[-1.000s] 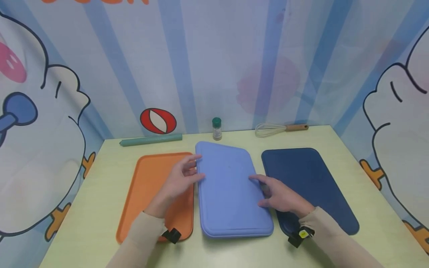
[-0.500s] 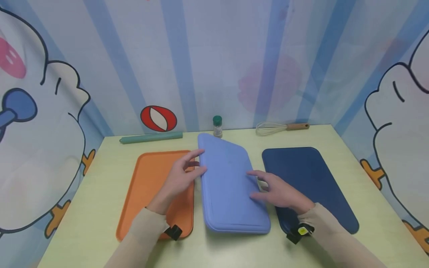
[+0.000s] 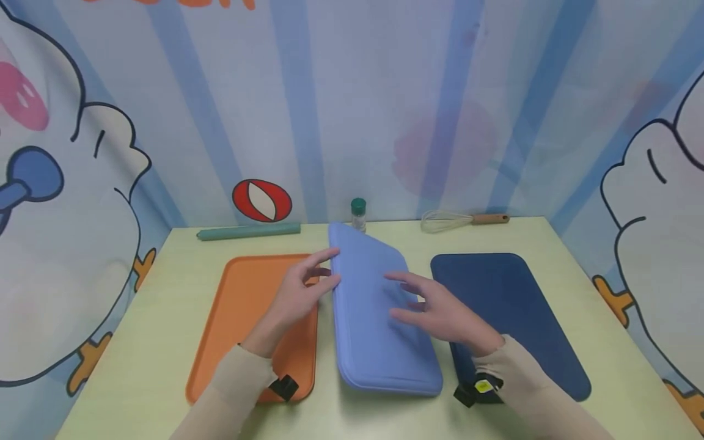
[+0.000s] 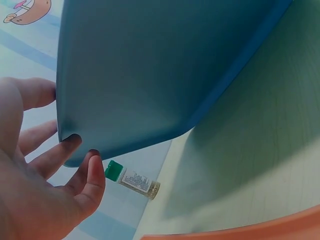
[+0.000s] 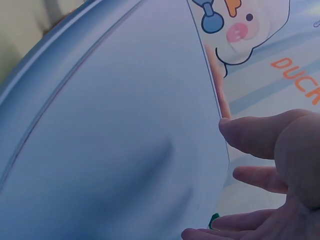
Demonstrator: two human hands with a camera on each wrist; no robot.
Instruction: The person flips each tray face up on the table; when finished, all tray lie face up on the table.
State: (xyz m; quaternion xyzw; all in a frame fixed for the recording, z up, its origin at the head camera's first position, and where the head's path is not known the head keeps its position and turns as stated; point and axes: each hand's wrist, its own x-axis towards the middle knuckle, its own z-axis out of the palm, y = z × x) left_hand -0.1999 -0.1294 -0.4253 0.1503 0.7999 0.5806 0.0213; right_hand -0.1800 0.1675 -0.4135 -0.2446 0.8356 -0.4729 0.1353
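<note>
A light blue tray (image 3: 379, 318) stands tilted in the middle of the table, its left edge raised and its right edge low. My left hand (image 3: 293, 298) pinches that raised edge; the left wrist view shows its thumb at the rim and fingertips against the shaded face (image 4: 135, 75). Over the right part of the tray is my right hand (image 3: 442, 310), fingers spread and loosely extended, gripping nothing. In the right wrist view, its thumb (image 5: 255, 134) appears near the raised edge, but whether it touches cannot be told.
An orange tray (image 3: 247, 305) lies flat at left, partly under my left arm. A dark blue tray (image 3: 495, 293) lies at right. Along the back are a green stick-like roll (image 3: 250, 231), a green-capped spice jar (image 3: 359, 212) and a whisk (image 3: 464, 221).
The light blue tray's left edge has risen, tilting it more steeply. My left hand stays at that edge. My right hand has moved left, from the tray's right edge to over its face.
</note>
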